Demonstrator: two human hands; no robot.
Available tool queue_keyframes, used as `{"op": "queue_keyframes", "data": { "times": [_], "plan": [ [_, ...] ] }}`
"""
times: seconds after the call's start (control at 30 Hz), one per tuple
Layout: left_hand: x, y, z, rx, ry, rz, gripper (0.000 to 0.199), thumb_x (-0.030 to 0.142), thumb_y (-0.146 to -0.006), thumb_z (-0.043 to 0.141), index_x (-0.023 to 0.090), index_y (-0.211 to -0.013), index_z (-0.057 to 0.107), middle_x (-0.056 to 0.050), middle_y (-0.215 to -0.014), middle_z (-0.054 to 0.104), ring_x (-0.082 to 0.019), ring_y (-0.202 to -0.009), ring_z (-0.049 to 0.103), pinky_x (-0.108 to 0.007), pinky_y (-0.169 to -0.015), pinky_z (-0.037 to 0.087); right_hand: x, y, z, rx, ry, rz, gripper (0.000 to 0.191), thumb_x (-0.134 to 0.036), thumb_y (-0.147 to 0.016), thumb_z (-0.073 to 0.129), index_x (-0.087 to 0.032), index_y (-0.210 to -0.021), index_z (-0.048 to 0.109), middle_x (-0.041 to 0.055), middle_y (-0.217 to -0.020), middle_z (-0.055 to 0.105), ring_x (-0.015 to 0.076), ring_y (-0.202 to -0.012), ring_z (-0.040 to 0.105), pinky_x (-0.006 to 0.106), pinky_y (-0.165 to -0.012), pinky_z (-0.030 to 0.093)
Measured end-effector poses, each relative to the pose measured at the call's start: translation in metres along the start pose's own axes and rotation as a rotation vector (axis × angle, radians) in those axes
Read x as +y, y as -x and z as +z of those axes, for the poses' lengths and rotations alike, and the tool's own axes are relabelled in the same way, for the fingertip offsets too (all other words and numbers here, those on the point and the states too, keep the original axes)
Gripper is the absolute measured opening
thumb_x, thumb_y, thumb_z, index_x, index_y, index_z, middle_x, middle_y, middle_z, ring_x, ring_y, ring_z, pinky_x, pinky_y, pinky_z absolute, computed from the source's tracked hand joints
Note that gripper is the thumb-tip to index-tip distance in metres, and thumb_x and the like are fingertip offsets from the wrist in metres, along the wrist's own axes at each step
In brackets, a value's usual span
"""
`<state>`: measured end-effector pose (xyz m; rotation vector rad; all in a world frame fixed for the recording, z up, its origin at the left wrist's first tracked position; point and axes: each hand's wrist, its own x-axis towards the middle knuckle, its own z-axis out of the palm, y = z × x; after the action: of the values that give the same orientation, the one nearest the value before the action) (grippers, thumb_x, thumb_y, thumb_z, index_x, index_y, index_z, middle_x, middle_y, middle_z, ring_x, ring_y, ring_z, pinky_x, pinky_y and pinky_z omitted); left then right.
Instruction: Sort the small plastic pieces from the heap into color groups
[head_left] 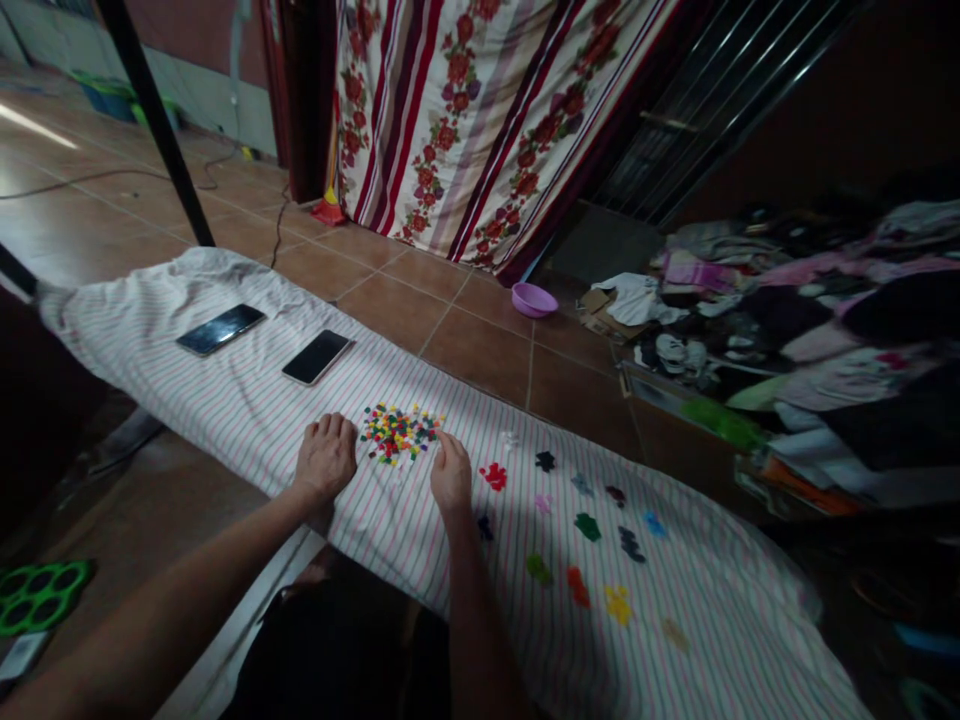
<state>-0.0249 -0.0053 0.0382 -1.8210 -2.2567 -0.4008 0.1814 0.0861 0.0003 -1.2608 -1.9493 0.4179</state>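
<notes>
A mixed heap of tiny coloured pieces [400,432] lies on the striped cloth between my hands. My left hand [328,460] rests on the cloth just left of the heap, its fingers curled in and nothing visible in them. At the heap's right edge, my right hand [451,472] has its fingers bent together, the index fingertip touching the edge pieces. Whatever it may pinch is too small to make out. To its right lie single-colour groups, among them red pieces [494,476], black pieces [545,460], green pieces [588,527], orange pieces [577,586] and yellow pieces [618,604].
Two phones lie on the striped cloth [420,520]: one phone [221,329] at far left, another phone [318,357] nearer the heap. Beyond the cloth's edge, a purple basin [534,299] stands on the tiled floor. A flowered curtain [457,120] hangs behind; piled clothes [847,310] lie right.
</notes>
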Motion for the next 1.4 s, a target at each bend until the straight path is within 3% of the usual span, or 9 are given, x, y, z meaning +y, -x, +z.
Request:
{"op": "queue_keyframes", "data": {
  "times": [0.1,0.23,0.3,0.47,0.73,0.83,1.03,1.2,1.4],
  "plan": [
    [-0.005,-0.001,0.001,-0.024,-0.003,0.069,0.031,0.026,-0.093,0.031,0.015,-0.093,0.06,-0.014,-0.097,0.064,-0.027,-0.095,0.057,-0.042,-0.082,0.042,0.0,-0.005,0.006,-0.017,0.021,0.015,0.046,-0.008,-0.084,0.036,-0.014,-0.119,0.065,0.0134,-0.12,0.064,0.0217,-0.114,0.058,0.039,-0.103,0.045],
    [-0.013,0.003,0.017,0.064,0.019,0.075,0.052,0.042,-0.094,0.032,0.006,-0.125,0.053,-0.021,-0.133,0.054,-0.032,-0.129,0.045,-0.046,-0.105,0.035,-0.009,-0.01,0.011,-0.07,0.037,0.037,0.049,-0.005,-0.081,0.038,-0.013,-0.12,0.065,0.0133,-0.122,0.064,0.0221,-0.116,0.057,0.038,-0.105,0.043],
    [-0.016,0.004,0.028,0.049,0.02,0.102,0.064,0.051,-0.093,0.032,0.004,-0.134,0.047,-0.023,-0.143,0.045,-0.033,-0.138,0.036,-0.047,-0.11,0.031,-0.016,-0.011,0.012,-0.11,0.03,0.031,0.051,-0.003,-0.079,0.038,-0.015,-0.121,0.065,0.0119,-0.123,0.064,0.0211,-0.118,0.056,0.037,-0.106,0.042],
    [-0.021,0.004,0.041,-0.004,0.037,0.143,0.067,0.056,-0.093,0.033,0.011,-0.142,0.041,-0.02,-0.15,0.038,-0.031,-0.142,0.03,-0.049,-0.115,0.025,-0.035,-0.01,0.012,-0.237,-0.024,-0.031,0.053,-0.004,-0.081,0.038,-0.017,-0.126,0.062,0.0082,-0.126,0.064,0.0184,-0.119,0.056,0.032,-0.106,0.043],
    [-0.007,-0.001,0.035,0.02,0.088,0.214,0.064,0.052,-0.093,0.037,0.016,-0.146,0.037,-0.019,-0.151,0.036,-0.03,-0.144,0.027,-0.048,-0.116,0.024,-0.034,-0.009,0.003,-0.269,-0.091,-0.096,0.049,-0.005,-0.083,0.038,-0.023,-0.118,0.067,0.004,-0.118,0.069,0.0172,-0.112,0.061,0.034,-0.103,0.046],
    [0.01,-0.005,0.034,-0.013,0.094,0.223,0.061,0.053,-0.094,0.035,0.022,-0.147,0.035,-0.015,-0.153,0.034,-0.029,-0.144,0.027,-0.048,-0.115,0.026,-0.027,-0.009,-0.003,-0.248,-0.06,-0.103,0.048,-0.004,-0.083,0.036,-0.021,-0.113,0.07,0.0054,-0.114,0.07,0.018,-0.11,0.061,0.035,-0.103,0.046],
    [0.03,-0.022,0.042,-0.056,0.086,0.172,0.076,0.065,-0.089,0.036,0.017,-0.148,0.033,-0.018,-0.152,0.035,-0.031,-0.143,0.03,-0.048,-0.114,0.028,-0.016,-0.01,-0.007,-0.107,-0.042,-0.03,0.048,-0.004,-0.081,0.034,-0.018,-0.11,0.07,0.009,-0.113,0.068,0.0191,-0.112,0.059,0.036,-0.104,0.045],
    [0.036,-0.044,0.047,-0.076,0.085,0.225,0.067,0.057,-0.092,0.034,0.017,-0.146,0.038,-0.018,-0.153,0.034,-0.032,-0.144,0.027,-0.049,-0.114,0.028,-0.006,-0.013,-0.008,0.018,-0.045,0.011,0.044,-0.007,-0.083,0.033,-0.014,-0.107,0.069,0.0134,-0.109,0.067,0.0213,-0.109,0.06,0.039,-0.101,0.046],
    [0.059,-0.065,0.051,-0.15,0.124,0.243,0.063,0.057,-0.093,0.032,0.023,-0.146,0.038,-0.014,-0.155,0.032,-0.032,-0.144,0.027,-0.051,-0.113,0.027,0.002,-0.011,-0.011,0.077,-0.055,0.017,0.042,-0.008,-0.083,0.035,-0.018,-0.107,0.069,0.0109,-0.109,0.067,0.0196,-0.107,0.06,0.036,-0.1,0.047]
  ]
}}
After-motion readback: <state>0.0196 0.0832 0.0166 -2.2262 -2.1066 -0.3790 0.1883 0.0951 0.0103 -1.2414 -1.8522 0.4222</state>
